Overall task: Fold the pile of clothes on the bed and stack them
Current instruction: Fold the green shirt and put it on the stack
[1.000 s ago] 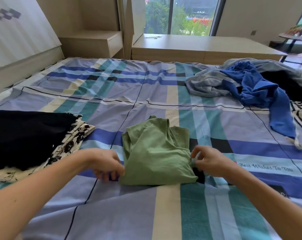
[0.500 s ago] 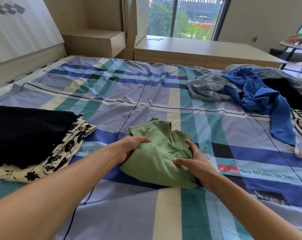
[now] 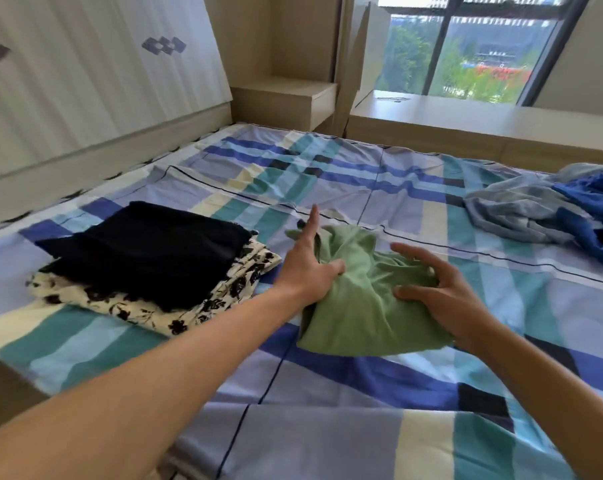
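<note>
A roughly folded green garment (image 3: 358, 313) lies on the plaid bed sheet (image 3: 327, 427) in front of me. My left hand (image 3: 307, 268) grips its left edge, thumb on top and index finger pointing straight out. My right hand (image 3: 442, 296) rests on its right side with spread, bent fingers and the thumb on the cloth. Just left of it sits the stack: a folded black garment (image 3: 147, 251) on top of a folded cream floral one (image 3: 244, 275). The unfolded pile is at the far right, with a grey garment (image 3: 514, 209) and a blue one (image 3: 601, 202).
A padded headboard (image 3: 85, 81) runs along the left of the bed. A wooden bedside shelf (image 3: 286, 98) stands in the far corner. A low wooden ledge (image 3: 466, 123) runs under the window behind the bed.
Both hands have shifted the green garment left, close to the black and floral stack. My view has swung left, and most of the unfolded pile has slid out of frame.
</note>
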